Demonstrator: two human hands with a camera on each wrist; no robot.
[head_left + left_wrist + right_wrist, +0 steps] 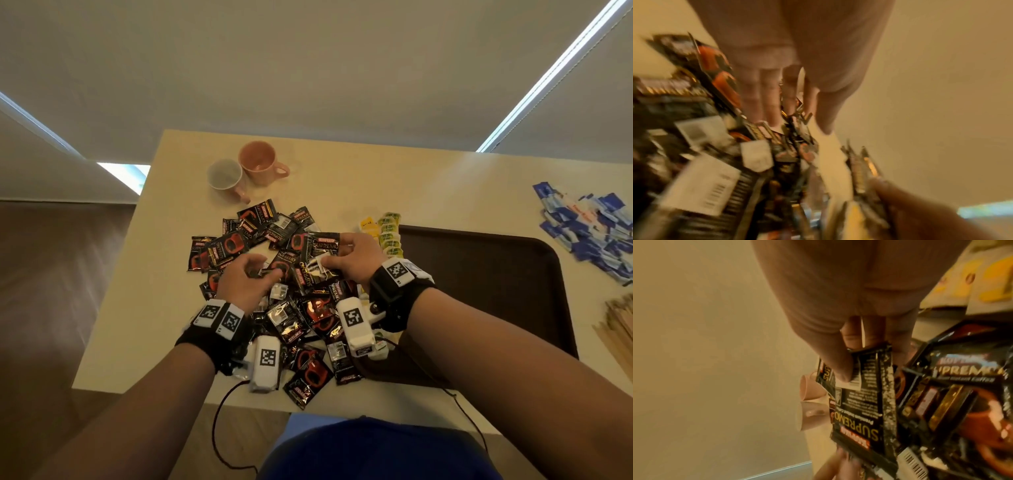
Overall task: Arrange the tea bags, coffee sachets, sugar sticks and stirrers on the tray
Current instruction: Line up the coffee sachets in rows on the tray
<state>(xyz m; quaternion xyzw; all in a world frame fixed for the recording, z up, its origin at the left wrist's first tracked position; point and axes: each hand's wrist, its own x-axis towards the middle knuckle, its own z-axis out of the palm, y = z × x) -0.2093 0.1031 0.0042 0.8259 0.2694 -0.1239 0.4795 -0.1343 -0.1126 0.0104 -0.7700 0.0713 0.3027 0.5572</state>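
A heap of black coffee sachets (291, 301) lies on the cream table, left of the dark brown tray (486, 274). My right hand (337, 255) is over the heap's far side; in the right wrist view its thumb and fingers (840, 363) pinch a black "Supremo" sachet (863, 410) by its end. My left hand (251, 274) hovers over the heap's left part with curled fingers. The blurred left wrist view shows a sachet (795, 113) edge-on between its fingers and thumb. Yellow-green tea bags (388, 233) sit at the tray's far left corner.
Two mugs (246, 168) stand at the table's far side. Blue sugar sticks (589, 226) are heaped at the far right, with wooden stirrers (620, 329) below them at the right edge. Cables run from both wrist cameras off the near table edge.
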